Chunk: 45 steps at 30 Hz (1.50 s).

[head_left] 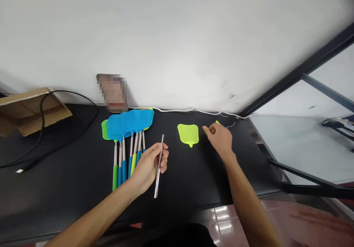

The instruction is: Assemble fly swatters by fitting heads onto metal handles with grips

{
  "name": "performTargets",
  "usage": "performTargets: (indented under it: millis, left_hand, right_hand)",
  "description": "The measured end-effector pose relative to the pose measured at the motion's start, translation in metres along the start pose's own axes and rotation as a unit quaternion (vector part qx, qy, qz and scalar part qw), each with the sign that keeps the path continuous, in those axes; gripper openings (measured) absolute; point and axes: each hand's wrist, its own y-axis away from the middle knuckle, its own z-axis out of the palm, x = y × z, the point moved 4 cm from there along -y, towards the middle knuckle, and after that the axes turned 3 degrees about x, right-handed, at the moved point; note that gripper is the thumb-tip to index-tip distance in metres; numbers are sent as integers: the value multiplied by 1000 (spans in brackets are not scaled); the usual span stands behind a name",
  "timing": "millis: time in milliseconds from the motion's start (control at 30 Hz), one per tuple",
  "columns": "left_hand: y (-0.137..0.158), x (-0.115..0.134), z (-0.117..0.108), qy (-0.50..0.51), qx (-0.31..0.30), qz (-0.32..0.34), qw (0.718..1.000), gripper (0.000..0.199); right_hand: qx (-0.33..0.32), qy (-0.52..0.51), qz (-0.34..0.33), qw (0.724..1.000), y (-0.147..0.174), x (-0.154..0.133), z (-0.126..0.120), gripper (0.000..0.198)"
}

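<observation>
My left hand (151, 165) is closed around a slim silver metal rod (158, 177), which slants upward with both ends showing. To its right, a yellow-green fly swatter head (188, 134) lies flat on the black table (190, 186), its short neck toward me. Beyond that, my right hand (220, 138) is low over the table with curled fingers. A small yellow-green piece (217, 122) shows just past its knuckles; the hand hides the rest, and whether the fingers grip it is unclear. Several fly swatters (129, 123) with blue or green heads lie side by side left of my left hand.
An open cardboard box (35, 108) stands at the far left, with a black cable (42, 117) running across it. A pixelated object (113, 93) leans against the wall. A white cord (177, 110) follows the table's back edge. Dark metal framing (298, 69) rises on the right.
</observation>
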Motion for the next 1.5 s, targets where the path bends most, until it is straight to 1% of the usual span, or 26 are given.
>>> performTargets:
  millis: [67,100,167,233,300,400,533,600,667,733,767,800,833,867,900,967,1033,1100,1167,1233,1300,1400,1500]
  left_hand:
    - [-1,1,-1,6,-1,9,1000,18]
    - [-2,1,-1,12,-1,11,1000,17]
    - [-3,2,-1,23,0,9,1000,15]
    - [-3,3,0,27,5,1,1000,14]
    - [-2,2,3,31,6,-8,999,13]
    - [-1,1,7,28,-2,-4,1000,9]
    - [-1,0,9,6,-14,13,1000,10]
    - [-2,5,10,3,-12,21,1000,14]
    - [-5,15,15,0,-13,39,999,17]
    - [-10,28,21,-11,-23,72,997,20]
    - [-14,33,24,-20,-31,90,995,22]
    - [-19,38,26,-25,-36,107,993,23]
    - [-24,42,26,-23,-41,123,991,23]
    - [-30,44,25,-14,-42,131,990,22]
    - [-36,45,22,-2,-36,138,990,20]
    - [-46,45,11,23,1,156,988,16]
    - [-50,46,-3,22,53,177,983,16]
    - [-48,49,-12,13,87,202,975,17]
    - [-43,53,-15,13,93,220,971,17]
    - [-39,55,-14,18,87,223,971,17]
    - [-37,56,-12,24,83,217,972,17]
    - [-36,56,-11,29,87,223,971,20]
    - [-38,56,-14,17,100,230,968,21]
  right_hand:
    - [69,76,-21,995,-10,15,-8,29]
    - [80,113,-31,990,-15,22,-9,29]
    - [63,171,-49,982,-23,35,-4,31]
    - [34,204,-55,977,-27,43,4,34]
    - [21,214,-58,975,-27,46,12,33]
    - [31,208,-78,974,-24,44,19,28]
    - [48,177,-106,977,-23,35,19,27]
    - [73,142,-95,983,-23,29,11,26]
    - [101,80,-75,989,-20,20,-3,25]
    - [96,-32,-54,993,-12,4,-18,24]
    - [72,-118,-43,989,-7,-7,-23,23]
    - [19,-217,-42,975,0,-21,-24,23]
    - [-29,-303,-43,952,8,-36,-25,25]
    - [-75,-366,-48,926,17,-52,-24,26]
    - [-110,-407,-51,905,26,-66,-22,27]
    - [-155,-451,-55,877,44,-90,-13,26]
    - [-183,-479,-44,857,59,-102,0,27]
    - [-211,-497,-39,841,69,-106,13,25]
    - [-234,-505,-41,830,75,-105,21,24]
    - [-243,-501,-45,830,75,-102,22,23]
    - [-231,-487,-49,841,71,-97,19,22]
    - [-194,-452,-63,869,60,-89,11,17]
    - [-168,-385,-106,901,51,-83,6,13]
